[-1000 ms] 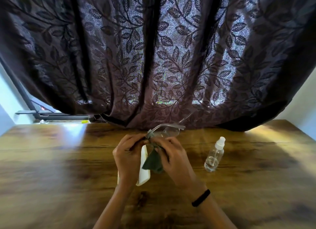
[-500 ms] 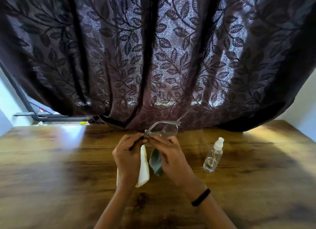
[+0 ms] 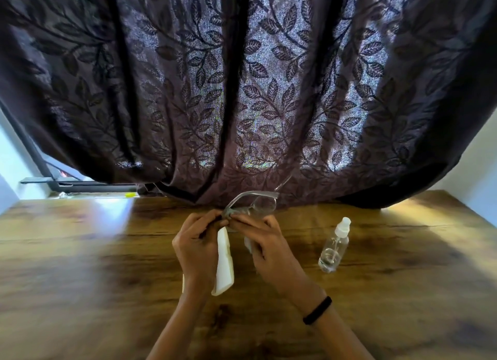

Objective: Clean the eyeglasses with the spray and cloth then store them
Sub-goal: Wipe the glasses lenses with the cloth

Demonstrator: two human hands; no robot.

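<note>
White case (image 3: 224,262) under left hand (image 3: 197,248); spray bottle (image 3: 333,245) beside — apart.

No readable text, labels or numbers anywhere, spray bottle (image 3: 334,246) unlabelled (plain clear plastic)

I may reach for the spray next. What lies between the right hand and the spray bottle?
Only bare table lies between the right hand and the spray bottle, in the head view.
</note>
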